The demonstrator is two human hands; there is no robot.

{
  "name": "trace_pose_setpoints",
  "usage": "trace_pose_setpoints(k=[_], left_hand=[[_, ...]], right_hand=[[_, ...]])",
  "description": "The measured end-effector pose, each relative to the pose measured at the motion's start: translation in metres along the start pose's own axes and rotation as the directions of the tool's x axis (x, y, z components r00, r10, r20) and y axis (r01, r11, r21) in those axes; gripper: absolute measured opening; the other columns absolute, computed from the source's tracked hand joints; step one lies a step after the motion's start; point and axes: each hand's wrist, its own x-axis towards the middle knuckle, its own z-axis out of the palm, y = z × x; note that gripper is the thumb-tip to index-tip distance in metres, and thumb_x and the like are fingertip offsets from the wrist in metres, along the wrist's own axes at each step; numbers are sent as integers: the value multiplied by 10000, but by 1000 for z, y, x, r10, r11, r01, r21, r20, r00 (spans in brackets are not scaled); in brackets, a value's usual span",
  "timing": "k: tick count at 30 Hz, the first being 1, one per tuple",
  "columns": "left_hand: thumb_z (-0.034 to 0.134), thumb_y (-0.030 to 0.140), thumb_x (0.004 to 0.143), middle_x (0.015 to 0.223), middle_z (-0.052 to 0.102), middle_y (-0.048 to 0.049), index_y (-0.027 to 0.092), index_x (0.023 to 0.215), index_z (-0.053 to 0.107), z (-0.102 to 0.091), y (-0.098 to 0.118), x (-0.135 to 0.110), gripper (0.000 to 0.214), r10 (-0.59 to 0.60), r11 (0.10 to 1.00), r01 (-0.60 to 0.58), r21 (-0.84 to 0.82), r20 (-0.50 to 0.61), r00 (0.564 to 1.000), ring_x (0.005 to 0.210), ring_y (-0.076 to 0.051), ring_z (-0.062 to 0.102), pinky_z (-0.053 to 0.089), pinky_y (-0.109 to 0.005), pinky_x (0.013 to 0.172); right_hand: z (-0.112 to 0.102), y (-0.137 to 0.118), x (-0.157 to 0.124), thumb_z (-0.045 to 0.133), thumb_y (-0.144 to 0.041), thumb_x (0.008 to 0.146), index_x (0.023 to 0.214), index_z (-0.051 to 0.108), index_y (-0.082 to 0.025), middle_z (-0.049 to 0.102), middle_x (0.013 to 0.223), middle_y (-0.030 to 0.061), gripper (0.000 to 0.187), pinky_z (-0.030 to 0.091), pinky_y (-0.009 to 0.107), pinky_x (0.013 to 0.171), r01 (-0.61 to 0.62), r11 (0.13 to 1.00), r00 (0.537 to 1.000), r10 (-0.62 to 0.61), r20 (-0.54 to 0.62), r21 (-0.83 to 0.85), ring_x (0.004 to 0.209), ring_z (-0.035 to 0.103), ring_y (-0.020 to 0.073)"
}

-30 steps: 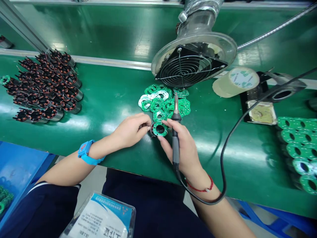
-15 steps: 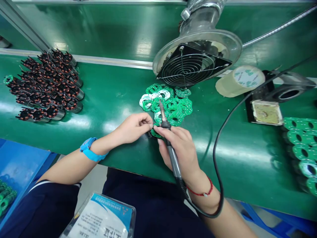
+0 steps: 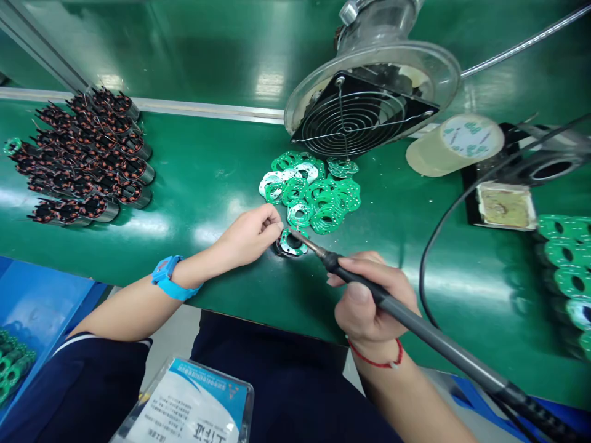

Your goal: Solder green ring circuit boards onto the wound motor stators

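My right hand (image 3: 376,298) grips a soldering iron (image 3: 415,329) like a pen, its tip pointing left onto the ring-shaped circuit board on a motor stator (image 3: 293,251). The green and white board lies flat on top of the stator, which stands on the bench. My left hand (image 3: 253,235) is closed, with thumb and forefinger pinched at the stator's upper left edge; the contact itself is partly hidden. Just beyond the stator is a loose pile of green and white ring-shaped circuit boards (image 3: 327,216).
A fume extractor fan (image 3: 346,126) hangs over the back of the board pile. Rows of wound stators (image 3: 87,157) stand at left. To the right are a tape roll (image 3: 455,147), an iron stand with a sponge (image 3: 505,204), and board-topped stators (image 3: 566,252). The iron's cable (image 3: 427,264) loops at right.
My right hand has drawn back to the right and turned the iron from pointing up and away to pointing left, tip at the stator's board. My left hand has hardly moved.
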Motion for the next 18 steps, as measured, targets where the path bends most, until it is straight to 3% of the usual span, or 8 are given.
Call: trace_pose_setpoints(k=[7,11,15,18], left_hand=[[469,183,875,640,491,50,183,739,459,1,-1,-1,136,46,997,-44,60,-26,999,570,-88,413,315,-243,559],[465,162,871,622,463,55,185,735,443,2,-1,-2,139,65,995,-62,82,-41,997,562,-88,391,303,-243,557],[468,158,866,617,444,54,189,719,416,3,1,-2,159,83,987,-74,141,-60,995,567,-93,388,295,-253,564],[469,143,853,617,439,52,192,716,411,3,2,-2,156,91,981,-78,175,-66,994,574,-98,395,290,-259,566]], right_hand=[[2,-2,7,546,-240,876,1025,637,-228,635,665,11,175,439,338,529,69,997,998,-69,7,34,547,563,168],[3,0,4,548,-242,889,1105,625,-240,650,659,4,229,469,358,541,91,996,996,-91,7,-7,550,608,184],[7,2,4,508,-234,931,1375,442,-295,735,902,37,453,556,443,729,3,995,999,1,41,-104,824,713,245],[12,1,11,509,-192,926,1390,406,-303,714,1091,54,488,539,457,856,-16,984,978,52,204,-176,1011,675,249]])
